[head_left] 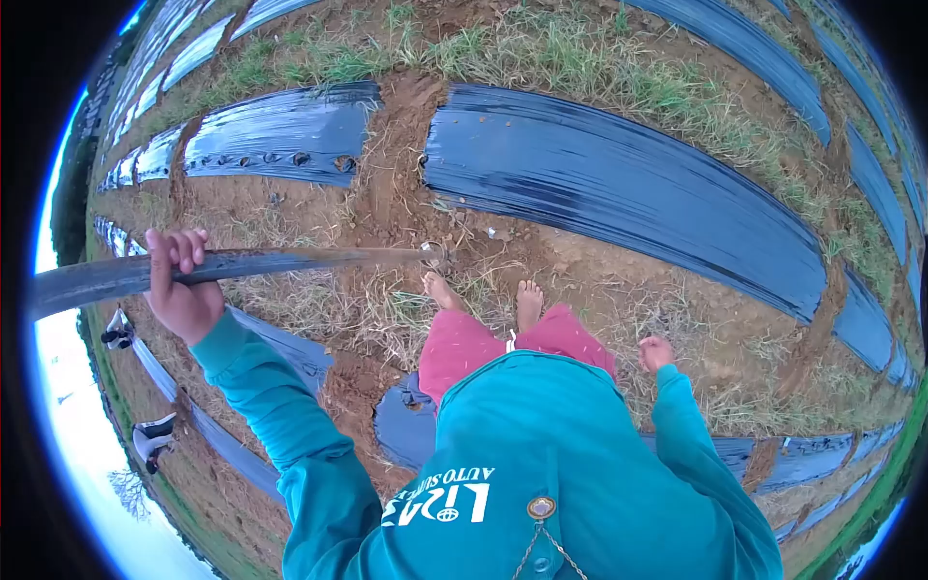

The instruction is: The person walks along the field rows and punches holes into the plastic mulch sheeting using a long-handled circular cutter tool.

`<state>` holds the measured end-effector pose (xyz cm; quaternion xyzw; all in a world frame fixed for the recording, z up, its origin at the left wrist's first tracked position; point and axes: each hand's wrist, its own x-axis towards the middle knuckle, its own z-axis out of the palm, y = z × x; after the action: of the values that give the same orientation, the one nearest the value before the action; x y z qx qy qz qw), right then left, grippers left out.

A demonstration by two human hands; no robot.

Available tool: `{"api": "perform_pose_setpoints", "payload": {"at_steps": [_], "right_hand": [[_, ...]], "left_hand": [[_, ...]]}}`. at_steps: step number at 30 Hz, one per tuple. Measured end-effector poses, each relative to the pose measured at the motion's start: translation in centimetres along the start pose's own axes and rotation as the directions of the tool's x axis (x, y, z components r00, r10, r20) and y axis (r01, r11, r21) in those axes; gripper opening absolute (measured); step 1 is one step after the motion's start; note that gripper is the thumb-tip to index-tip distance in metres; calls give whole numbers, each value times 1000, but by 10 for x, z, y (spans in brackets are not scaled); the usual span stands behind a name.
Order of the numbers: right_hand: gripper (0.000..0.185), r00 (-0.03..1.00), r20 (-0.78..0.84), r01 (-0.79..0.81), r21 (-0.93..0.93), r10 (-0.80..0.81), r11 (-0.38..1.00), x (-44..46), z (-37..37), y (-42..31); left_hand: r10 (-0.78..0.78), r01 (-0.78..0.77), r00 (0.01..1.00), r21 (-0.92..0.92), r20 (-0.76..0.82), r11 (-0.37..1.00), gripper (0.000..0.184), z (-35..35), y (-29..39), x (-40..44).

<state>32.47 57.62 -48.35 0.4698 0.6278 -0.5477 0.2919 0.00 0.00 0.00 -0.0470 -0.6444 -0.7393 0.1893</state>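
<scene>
My left hand is wrapped round a long wooden pole, dark and thick at the near end. From the hand the pole slants down to the ground, its pale far end close to my bare left foot. What that end is fitted with is too small to make out. My right hand hangs beside my right leg, fingers curled, with nothing visible in it. Both hands come out of teal sleeves.
Raised beds under dark plastic mulch run ahead and behind. Brown soil gaps split them, and holes dot the sheet at left. Dry grass covers the path round my bare feet. Two other people are bent over far left.
</scene>
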Motion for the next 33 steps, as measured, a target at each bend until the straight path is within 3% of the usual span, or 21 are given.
{"api": "perform_pose_setpoints", "payload": {"at_steps": [2, 3, 7, 12, 16, 20, 23, 27, 28, 31, 33], "right_hand": [[5, 1000, -11, 0, 3, 0, 1000, -16, 26, 6], [6, 994, -98, 52, -6, -52, 999, 1, -43, -17], [8, 996, -71, 51, 44, -48, 998, -9, -7, -45], [7, 995, -82, 69, 74, -63, 995, -10, 7, -71], [7, 981, -137, 159, 181, -135, 971, -14, 12, -65], [9, 978, -190, 107, 94, -87, 990, -49, 19, -62], [9, 970, -242, 70, 140, -34, 988, -66, 22, -66], [8, 952, -300, 103, 129, -60, 986, -93, 49, -60], [8, 950, -305, 101, 114, -62, 988, -102, 56, -58], [8, 948, -317, 65, 241, 16, 968, -124, 81, -68], [9, 937, -349, 38, 201, 36, 979, -135, 96, -52]], "left_hand": [[-44, 44, 998, -2, 51, 999, 28, -6, 35, 20], [-45, 52, 997, -123, 61, 991, 29, 15, 17, 15], [-54, 72, 984, -100, 170, 992, 30, 10, 80, 46], [-28, 43, 977, -66, 213, 997, 29, 10, 72, 73], [-18, 19, 999, -28, 35, 999, 28, 14, -15, 94], [0, 17, 993, 137, -122, 990, 27, 27, -201, 82], [-12, 12, 1000, 3, 16, 1000, 24, 6, -207, 97], [-33, 31, 998, 46, 44, 998, 24, 27, -230, 89], [-98, 97, 994, 20, 54, 995, 27, 28, -239, 89], [-160, 157, 976, 27, 149, 987, 30, 28, -244, 103], [-186, 173, 963, 78, 197, 982, 30, 35, -232, 110]]}}
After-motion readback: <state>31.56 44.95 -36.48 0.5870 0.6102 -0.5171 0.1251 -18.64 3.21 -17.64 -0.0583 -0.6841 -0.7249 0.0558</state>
